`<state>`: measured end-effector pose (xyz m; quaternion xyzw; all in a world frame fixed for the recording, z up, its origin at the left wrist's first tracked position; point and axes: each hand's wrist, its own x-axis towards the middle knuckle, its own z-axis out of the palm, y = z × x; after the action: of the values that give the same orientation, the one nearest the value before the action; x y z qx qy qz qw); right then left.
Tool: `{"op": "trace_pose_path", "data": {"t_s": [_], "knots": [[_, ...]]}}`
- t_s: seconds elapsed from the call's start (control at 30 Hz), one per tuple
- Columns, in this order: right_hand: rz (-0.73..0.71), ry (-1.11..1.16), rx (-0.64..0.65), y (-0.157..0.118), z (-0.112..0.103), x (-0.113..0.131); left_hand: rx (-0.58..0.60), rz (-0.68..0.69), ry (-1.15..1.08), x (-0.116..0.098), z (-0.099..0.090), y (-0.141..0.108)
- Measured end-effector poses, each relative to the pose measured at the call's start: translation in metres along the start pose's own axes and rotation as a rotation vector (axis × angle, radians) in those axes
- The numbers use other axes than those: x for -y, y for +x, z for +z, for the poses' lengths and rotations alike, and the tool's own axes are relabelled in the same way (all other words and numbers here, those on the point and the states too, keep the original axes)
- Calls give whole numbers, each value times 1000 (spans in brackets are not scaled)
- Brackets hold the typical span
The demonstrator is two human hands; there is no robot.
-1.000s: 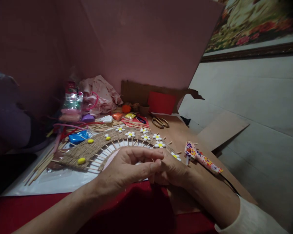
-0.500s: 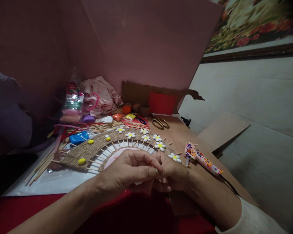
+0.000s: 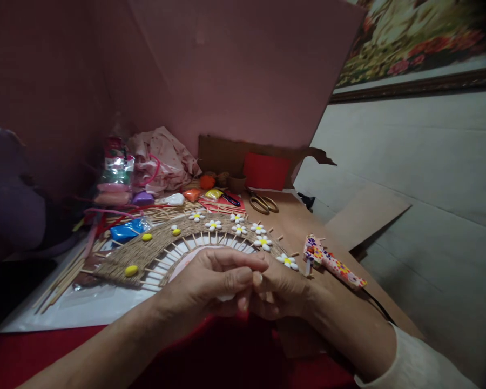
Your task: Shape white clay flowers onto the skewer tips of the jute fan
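Note:
My left hand (image 3: 216,275) and my right hand (image 3: 281,283) meet in front of the woven piece, fingers curled and fingertips touching. A bit of white clay (image 3: 227,297) shows beneath the fingers of my left hand. Whatever the right fingertips pinch is too hidden to make out. Behind them lies an arched twine weave (image 3: 117,259) on thin wooden sticks. White flowers with yellow centres (image 3: 263,242) sit along its right and upper parts. Yellow ovals (image 3: 132,270) dot its left side, and one of them has a white petal (image 3: 174,227) beside it.
To the right lies a flower-patterned glue gun (image 3: 334,265) with a cord. Gold-handled scissors (image 3: 263,204) rest behind the weave. Packets of white (image 3: 174,200), orange (image 3: 191,195) and blue clay (image 3: 127,230) stand around. Loose sticks (image 3: 60,281) lie at the left, by pink cloth (image 3: 166,156).
My fingertips have shifted against each other, with the left thumb and index now further over the right fingers. The whole view has slid slightly; the flowers and tools stay in place.

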<state>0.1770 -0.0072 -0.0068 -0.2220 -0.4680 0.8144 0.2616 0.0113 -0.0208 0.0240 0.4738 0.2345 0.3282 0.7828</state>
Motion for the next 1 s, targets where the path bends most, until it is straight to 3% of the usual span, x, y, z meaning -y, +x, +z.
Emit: {"op": "trace_pose_path", "data": {"t_s": [0.1,0.27,0.33,0.57,0.7,0.9,1.0], "knots": [[-106,20,-76,0,2,0,-59,101,-58,-4,2,1],[-481,-159,-398,0,11,2,-222,260,-10,-9,0,2],[-565,-202,-487,-1,13,3,-259,299,56,-8,-2,2],[-576,-430,-599,-1,10,1,-271,281,144,2,-9,5],[-589,-390,-545,-2,11,0,-304,298,103,1,-9,6],[-548,-442,-609,0,15,2,-319,291,60,0,-5,5],[-549,-389,-552,1,11,2,-341,310,39,-1,-6,5]]}}
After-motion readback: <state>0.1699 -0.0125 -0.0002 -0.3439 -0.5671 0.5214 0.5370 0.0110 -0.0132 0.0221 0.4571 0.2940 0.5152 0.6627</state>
